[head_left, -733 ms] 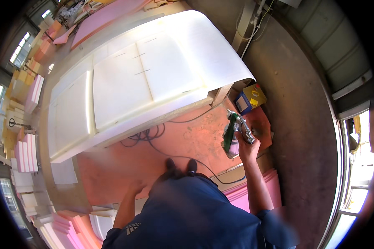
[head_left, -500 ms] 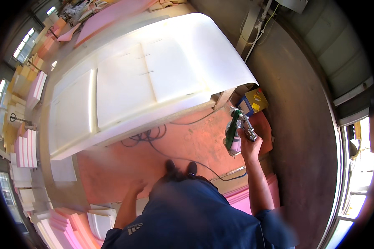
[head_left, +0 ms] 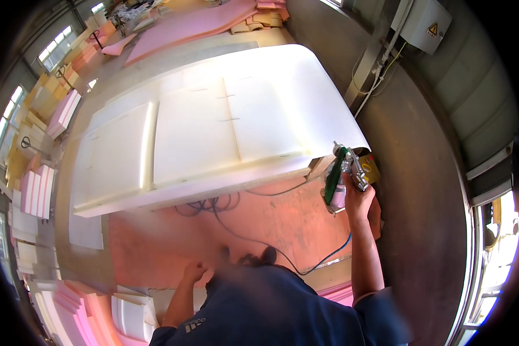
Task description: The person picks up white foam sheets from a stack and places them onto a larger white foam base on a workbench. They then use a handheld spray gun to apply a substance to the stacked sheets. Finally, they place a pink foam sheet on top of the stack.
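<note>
My right hand [head_left: 357, 199] grips a spray gun [head_left: 341, 173] with a green cup and a metal nozzle, held up at the near right corner of a large white foam slab [head_left: 213, 127] lying on a table. A blue hose [head_left: 323, 259] runs down from the gun. My left hand [head_left: 194, 271] hangs low by my hip with its fingers curled and nothing in it. Several smaller white foam panels lie flat on the slab's top.
Black cables [head_left: 213, 205] coil on the pink-stained floor under the table. A yellow box [head_left: 370, 167] sits behind the gun. A grey wall [head_left: 432, 190] with an electrical cabinet [head_left: 424, 23] rises on the right. Pink and white foam stacks [head_left: 40, 190] stand left.
My right hand has raised the spray gun toward the slab's corner. The view has shifted a little. My left hand stays low.
</note>
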The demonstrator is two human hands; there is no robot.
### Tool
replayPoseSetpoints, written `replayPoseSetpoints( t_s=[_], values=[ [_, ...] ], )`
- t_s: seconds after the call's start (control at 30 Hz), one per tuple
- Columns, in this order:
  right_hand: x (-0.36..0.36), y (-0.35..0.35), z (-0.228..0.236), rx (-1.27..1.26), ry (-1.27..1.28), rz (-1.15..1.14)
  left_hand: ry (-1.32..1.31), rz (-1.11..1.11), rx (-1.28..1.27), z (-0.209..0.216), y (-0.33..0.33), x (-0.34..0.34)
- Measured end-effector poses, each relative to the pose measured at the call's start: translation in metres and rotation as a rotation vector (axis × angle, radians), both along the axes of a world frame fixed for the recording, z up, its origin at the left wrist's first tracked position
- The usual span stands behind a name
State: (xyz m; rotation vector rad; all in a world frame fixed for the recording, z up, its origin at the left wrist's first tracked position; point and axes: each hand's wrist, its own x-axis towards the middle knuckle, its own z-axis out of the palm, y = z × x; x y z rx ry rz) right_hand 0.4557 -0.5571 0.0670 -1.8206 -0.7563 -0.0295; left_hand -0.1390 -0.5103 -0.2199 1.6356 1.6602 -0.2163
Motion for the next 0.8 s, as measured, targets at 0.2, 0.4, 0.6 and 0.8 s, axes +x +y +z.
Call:
replayPoseSetpoints(
  t_s=[0.2,0.4,0.6,0.8],
  values=[
    [-0.016,-0.015,0.020,0.042,0.002,0.012,-0.001,0.014,-0.030,-0.024,-0.028,-0.027],
    [-0.031,-0.011,0.035,0.033,-0.005,0.040,-0.036,0.055,-0.026,-0.020,-0.009,-0.019],
    [-0.049,-0.006,0.042,0.039,0.005,0.106,-0.033,0.034,0.156,-0.097,-0.016,-0.071],
    [-0.093,0.006,0.064,-0.030,0.029,0.140,-0.119,0.195,0.041,-0.057,-0.014,-0.096]
  ],
)
